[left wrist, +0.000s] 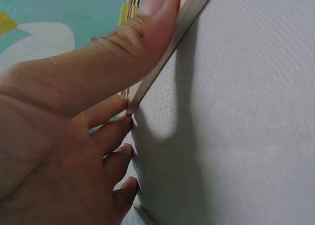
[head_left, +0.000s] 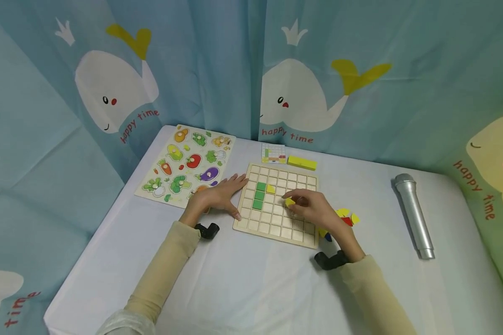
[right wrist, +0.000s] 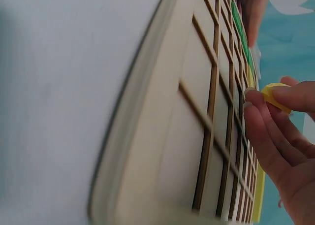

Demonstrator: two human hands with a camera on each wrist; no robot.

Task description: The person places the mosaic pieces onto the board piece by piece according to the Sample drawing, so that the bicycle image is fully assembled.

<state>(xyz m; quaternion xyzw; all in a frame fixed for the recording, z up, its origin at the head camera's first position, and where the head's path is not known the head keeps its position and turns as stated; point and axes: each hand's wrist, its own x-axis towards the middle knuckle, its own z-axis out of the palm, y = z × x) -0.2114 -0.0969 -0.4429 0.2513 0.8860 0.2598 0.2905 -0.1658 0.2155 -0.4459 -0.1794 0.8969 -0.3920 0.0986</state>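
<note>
A wooden grid board [head_left: 265,217] lies on the white-covered table. Green square tiles [head_left: 258,204] form a short column on its left side, with a yellow tile [head_left: 270,189] beside the top one. My left hand [head_left: 223,194] rests at the board's left edge, thumb and fingers spread along it. Over the middle of the grid, my right hand [head_left: 313,205] pinches a small yellow tile [right wrist: 271,94] between thumb and fingers. In the left wrist view the thumb [left wrist: 142,43] lies against the board's rim.
Loose yellow, red and blue pieces [head_left: 347,220] lie right of the board, partly behind the right wrist. Behind the board are a pattern card [head_left: 273,153] and a yellow block [head_left: 302,163]. A vegetable puzzle board [head_left: 172,181] lies left, a silver microphone [head_left: 415,216] far right.
</note>
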